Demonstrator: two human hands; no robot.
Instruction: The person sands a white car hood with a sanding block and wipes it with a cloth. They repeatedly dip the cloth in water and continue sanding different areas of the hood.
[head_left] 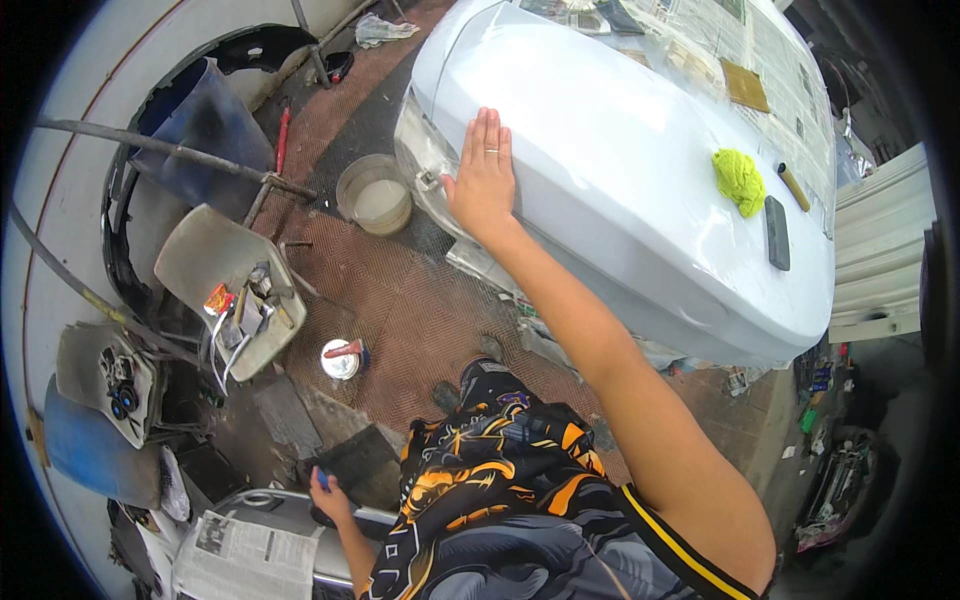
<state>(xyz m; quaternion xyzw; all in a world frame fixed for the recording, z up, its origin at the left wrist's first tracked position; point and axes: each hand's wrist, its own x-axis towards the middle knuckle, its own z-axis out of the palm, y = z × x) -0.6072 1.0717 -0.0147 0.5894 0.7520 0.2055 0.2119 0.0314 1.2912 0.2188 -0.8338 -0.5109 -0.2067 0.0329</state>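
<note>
My right hand lies flat on the white car panel, its fingers stretched out and together near the left edge. A ring shows on one finger. Beside that edge, the car's lamp area is wrapped in clear plastic sheeting. Low on the left, my left hand is closed around a small blue object; its kind cannot be made out. A yellow-green cloth, a dark grey sanding block and a short dark tube-like piece rest on the panel to the right.
Newspaper masks the car's far part. A bucket of cloudy liquid and a tin stand on the patterned floor. One chair holds tools. Metal stand bars cross the left, and a newspaper-covered car part lies by my left arm.
</note>
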